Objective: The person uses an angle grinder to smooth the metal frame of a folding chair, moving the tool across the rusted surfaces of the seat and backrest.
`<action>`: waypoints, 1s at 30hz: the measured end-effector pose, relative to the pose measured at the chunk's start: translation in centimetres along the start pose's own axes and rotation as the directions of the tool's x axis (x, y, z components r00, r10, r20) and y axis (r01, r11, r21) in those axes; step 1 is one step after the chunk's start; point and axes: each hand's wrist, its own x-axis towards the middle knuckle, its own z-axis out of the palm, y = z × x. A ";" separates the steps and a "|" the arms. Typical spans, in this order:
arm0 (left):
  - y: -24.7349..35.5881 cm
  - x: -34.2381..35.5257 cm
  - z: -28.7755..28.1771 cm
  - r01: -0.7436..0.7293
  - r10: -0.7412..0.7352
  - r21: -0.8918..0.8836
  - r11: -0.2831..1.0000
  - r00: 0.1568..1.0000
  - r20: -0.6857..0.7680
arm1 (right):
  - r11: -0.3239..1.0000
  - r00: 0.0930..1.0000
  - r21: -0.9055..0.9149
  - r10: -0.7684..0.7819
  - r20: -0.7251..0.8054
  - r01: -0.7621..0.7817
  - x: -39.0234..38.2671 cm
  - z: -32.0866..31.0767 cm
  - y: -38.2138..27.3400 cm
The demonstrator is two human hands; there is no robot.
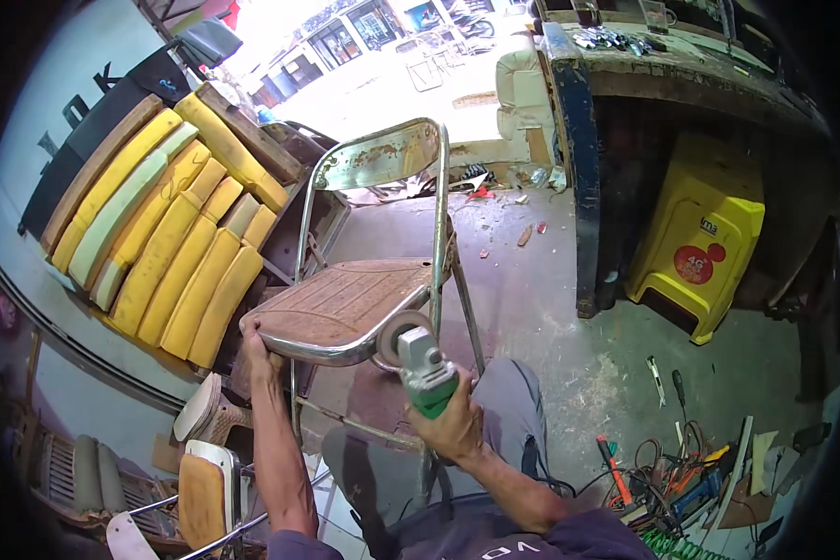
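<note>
In front of me stands a metal folding chair with a rusty brown seat [350,299], a chromed tube frame and a flaking backrest [383,159]. My left hand [256,350] is closed round the seat's near left corner. A green and silver angle grinder [427,369] is in my right hand [451,425], whose fingers wrap its body. The grinder's round disc [403,327] lies at the seat's near right edge, close to the frame tube; whether it touches the metal I cannot tell. My knees are on the near side of the chair.
Yellow foam pads [173,252] are stacked at the left. Loose chair parts [205,495] lie at the lower left. A worn workbench [663,75] stands right, with a yellow plastic stool [705,243] beneath. Hand tools and cables [681,476] crowd the floor at the lower right.
</note>
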 end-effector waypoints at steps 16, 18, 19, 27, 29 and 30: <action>0.2 -2.1 0.5 -0.031 0.030 -0.054 0.998 1.000 -0.005 | 0.999 1.000 0.051 0.015 0.021 -0.016 -1.7 1.0 0.2; 0.0 -1.6 0.0 -0.043 0.042 -0.067 0.997 0.999 -0.015 | 0.999 0.999 0.013 0.030 -0.025 -0.030 -1.4 1.3 0.3; 0.0 -1.2 0.2 -0.046 0.045 -0.069 0.997 0.999 -0.014 | 0.999 0.998 -0.004 0.041 -0.055 -0.041 -1.2 1.3 0.4; 0.0 -2.8 2.0 -0.045 0.043 -0.062 0.997 0.999 -0.030 | 0.986 0.991 -0.104 -0.132 0.019 0.133 -1.4 0.2 -2.1; 0.3 -4.3 3.5 -0.078 0.075 -0.064 0.995 0.996 -0.041 | 0.974 0.984 -0.140 -0.173 0.039 0.177 -1.5 0.1 -3.6; 0.5 -4.7 3.8 -0.107 0.104 -0.048 0.993 0.993 -0.050 | 0.967 0.978 -0.152 -0.202 0.048 0.207 -1.5 0.1 -4.0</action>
